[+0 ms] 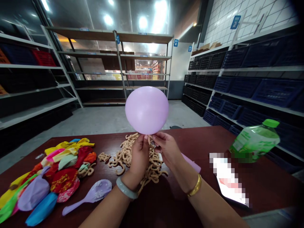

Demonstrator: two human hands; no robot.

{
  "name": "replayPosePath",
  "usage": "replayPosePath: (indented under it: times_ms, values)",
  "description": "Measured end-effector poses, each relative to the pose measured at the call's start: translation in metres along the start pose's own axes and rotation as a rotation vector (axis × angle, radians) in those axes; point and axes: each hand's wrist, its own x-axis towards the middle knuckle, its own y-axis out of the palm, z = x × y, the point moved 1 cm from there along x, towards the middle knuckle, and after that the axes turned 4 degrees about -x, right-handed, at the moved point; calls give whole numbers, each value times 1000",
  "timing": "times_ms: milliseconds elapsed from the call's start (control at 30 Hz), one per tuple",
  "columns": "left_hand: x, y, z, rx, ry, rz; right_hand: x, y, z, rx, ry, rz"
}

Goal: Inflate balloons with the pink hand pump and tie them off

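An inflated light purple balloon [146, 109] stands upright above the table, neck downward. My left hand [140, 148] is closed, with thumb and fingers pinching the balloon's neck. My right hand [166, 148] is closed at the same neck, its fingertips by a small tan curled piece [149, 140]; the exact grip is partly hidden. Below and behind both hands lies a pile of tan curled, rubber-band-like pieces [125, 150]. A limp lilac balloon [98, 191] rests left of my left forearm. Partly behind my right wrist lies a light purple tube-shaped thing [192, 163].
Many-coloured uninflated balloons [64, 177] are heaped on the left of the dark red table [187, 205]. On the right lie a phone [230, 183] with a bright screen and a green-capped bottle [256, 139]. Shelves [144, 39] and dark blue crates [239, 85] stand beyond.
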Motion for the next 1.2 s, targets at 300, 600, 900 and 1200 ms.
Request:
replayPosePath:
  times_ms: [300,600,900,1200]
  values:
    - [-7,12,-8,-237,-222,80,9,-7,-6,-191,-116,-75]
    - [-20,31,-2,-504,-488,232,24,-19,-9,-86,-168,-204]
    - [-16,27,-1,-449,-503,324,21,-19,0,-56,-276,-243]
    - [1,10,2,-503,-489,161,18,-16,-11,-89,7,58]
